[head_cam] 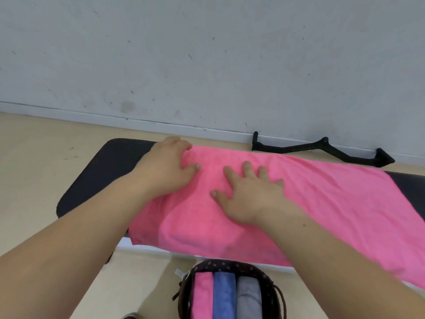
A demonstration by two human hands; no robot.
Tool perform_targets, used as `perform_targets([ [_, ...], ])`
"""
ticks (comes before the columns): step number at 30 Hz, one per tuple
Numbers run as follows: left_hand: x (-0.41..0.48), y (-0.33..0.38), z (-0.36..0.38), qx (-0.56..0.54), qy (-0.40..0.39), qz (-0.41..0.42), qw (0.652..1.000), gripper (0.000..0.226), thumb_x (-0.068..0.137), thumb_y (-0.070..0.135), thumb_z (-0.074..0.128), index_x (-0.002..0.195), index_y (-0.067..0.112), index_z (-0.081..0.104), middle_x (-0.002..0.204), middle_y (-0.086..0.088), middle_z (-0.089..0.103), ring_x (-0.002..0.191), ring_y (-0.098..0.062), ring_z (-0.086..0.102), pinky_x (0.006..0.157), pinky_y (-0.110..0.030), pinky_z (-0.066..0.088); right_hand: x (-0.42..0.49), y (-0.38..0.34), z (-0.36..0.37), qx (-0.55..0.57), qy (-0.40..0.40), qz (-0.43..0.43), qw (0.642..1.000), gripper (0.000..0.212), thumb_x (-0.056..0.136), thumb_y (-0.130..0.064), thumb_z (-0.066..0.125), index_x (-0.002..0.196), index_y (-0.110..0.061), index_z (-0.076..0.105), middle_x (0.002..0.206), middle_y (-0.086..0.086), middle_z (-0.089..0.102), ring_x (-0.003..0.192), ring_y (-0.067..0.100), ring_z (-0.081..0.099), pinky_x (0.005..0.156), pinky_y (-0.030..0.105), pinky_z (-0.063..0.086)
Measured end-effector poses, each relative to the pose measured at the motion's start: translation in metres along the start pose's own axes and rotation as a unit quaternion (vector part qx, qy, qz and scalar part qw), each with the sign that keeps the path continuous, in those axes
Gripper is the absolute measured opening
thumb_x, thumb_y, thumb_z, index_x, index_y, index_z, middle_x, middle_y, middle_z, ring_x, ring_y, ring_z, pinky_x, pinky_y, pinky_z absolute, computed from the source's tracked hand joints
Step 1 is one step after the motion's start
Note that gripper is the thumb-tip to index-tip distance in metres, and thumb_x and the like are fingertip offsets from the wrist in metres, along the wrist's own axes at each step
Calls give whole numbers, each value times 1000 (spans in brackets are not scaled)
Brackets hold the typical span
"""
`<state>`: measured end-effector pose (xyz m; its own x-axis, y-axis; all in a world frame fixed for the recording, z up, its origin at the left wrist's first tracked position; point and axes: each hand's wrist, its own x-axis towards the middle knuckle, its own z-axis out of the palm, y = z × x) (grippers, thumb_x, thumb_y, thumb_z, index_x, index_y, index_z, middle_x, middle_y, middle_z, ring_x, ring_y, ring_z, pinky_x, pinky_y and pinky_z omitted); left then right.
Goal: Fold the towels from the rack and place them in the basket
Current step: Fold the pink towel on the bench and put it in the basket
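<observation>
A pink towel (322, 203) lies spread across a black padded bench (96, 176). My left hand (165, 166) rests on the towel's far left corner with its fingers curled into the cloth. My right hand (248, 194) lies flat on the towel beside it, fingers spread. Below, at the bottom edge, a dark brown basket (230, 265) holds three folded towels standing side by side: a folded pink towel (202, 295), a blue towel (224, 295) and a grey towel (249, 298). The rack is out of view.
A grey wall with a white baseboard (161, 125) runs behind the bench. A black metal handle bar (322, 148) lies on the beige floor against the wall at right. A white edge (147, 247) shows under the towel's near side.
</observation>
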<state>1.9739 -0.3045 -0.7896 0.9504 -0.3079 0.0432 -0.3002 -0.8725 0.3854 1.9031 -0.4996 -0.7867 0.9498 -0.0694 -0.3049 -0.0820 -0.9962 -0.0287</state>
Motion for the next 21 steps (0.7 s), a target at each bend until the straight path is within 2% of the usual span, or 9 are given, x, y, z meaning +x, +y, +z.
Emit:
perform_targets([
  [2, -13, 5, 11, 70, -94, 2, 993, 73, 99, 63, 43, 161, 28, 27, 172, -5, 15, 159, -24, 10, 128, -46, 14, -7, 3, 19, 20, 6, 3, 1000, 74, 97, -75, 11, 161, -44, -7, 172, 1, -18, 156, 39, -16, 117, 75, -3],
  [4, -24, 2, 14, 90, -122, 10, 988, 73, 101, 65, 35, 164, 31, 19, 173, -5, 5, 160, -25, 2, 129, -45, 6, -11, 8, 26, 55, 42, -7, 998, 73, 97, -75, 10, 161, -45, -5, 172, -1, -17, 157, 36, -18, 116, 74, -8],
  [6, -33, -8, 5, 31, -75, 0, 997, 63, 101, 57, 43, 155, 24, 41, 163, -9, 31, 153, -32, 26, 124, -45, 25, -17, 9, 24, 72, 80, -15, 994, 73, 98, -74, 16, 162, -42, 9, 174, 1, -6, 158, 35, -9, 118, 74, -5],
  [7, -37, -13, -1, 21, -35, -15, 999, 59, 97, 54, 49, 144, 19, 52, 149, -8, 45, 141, -35, 42, 115, -46, 37, -20, 7, 23, 71, 93, -22, 993, 73, 97, -74, 18, 162, -40, 14, 174, 3, -2, 158, 36, -6, 118, 74, -3],
  [9, -45, -22, -12, 42, 27, -70, 996, 52, 89, 51, 62, 128, 16, 58, 127, -7, 53, 119, -34, 56, 97, -47, 50, -31, -2, 24, 60, 92, -40, 993, 75, 96, -76, 17, 161, -40, 15, 173, 3, -1, 158, 37, -5, 118, 74, -4],
  [11, -55, -30, -18, 44, 35, -135, 989, 51, 85, 51, 70, 121, 18, 57, 114, -6, 55, 105, -30, 59, 89, -45, 53, -41, -11, 32, 43, 71, -51, 995, 78, 92, -81, 14, 161, -45, 7, 173, 1, -7, 158, 38, -10, 116, 75, -7],
  [14, -68, -33, -18, -57, 19, -187, 981, 45, 84, 46, 78, 109, 13, 61, 98, -6, 67, 91, -24, 63, 85, -44, 56, -47, -16, 48, 28, 72, -49, 996, 81, 90, -84, 9, 160, -47, -5, 172, 0, -15, 156, 37, -19, 115, 74, -13],
  [17, -76, -29, -16, -119, 11, -180, 976, 30, 88, 30, 76, 89, 3, 65, 88, -21, 69, 72, -24, 58, 69, -40, 51, -49, -16, 48, 26, 78, -40, 996, 80, 91, -83, 9, 161, -47, -5, 172, 0, -17, 156, 37, -19, 115, 74, -14],
  [21, -84, -25, -14, -58, 9, -152, 987, 28, 96, 34, 63, 82, 13, 52, 79, -3, 59, 68, -20, 53, 57, -33, 38, -57, -30, 43, 12, 157, -80, 984, 74, 95, -78, 13, 161, -47, 5, 173, 1, -13, 157, 37, -17, 116, 71, -16],
])
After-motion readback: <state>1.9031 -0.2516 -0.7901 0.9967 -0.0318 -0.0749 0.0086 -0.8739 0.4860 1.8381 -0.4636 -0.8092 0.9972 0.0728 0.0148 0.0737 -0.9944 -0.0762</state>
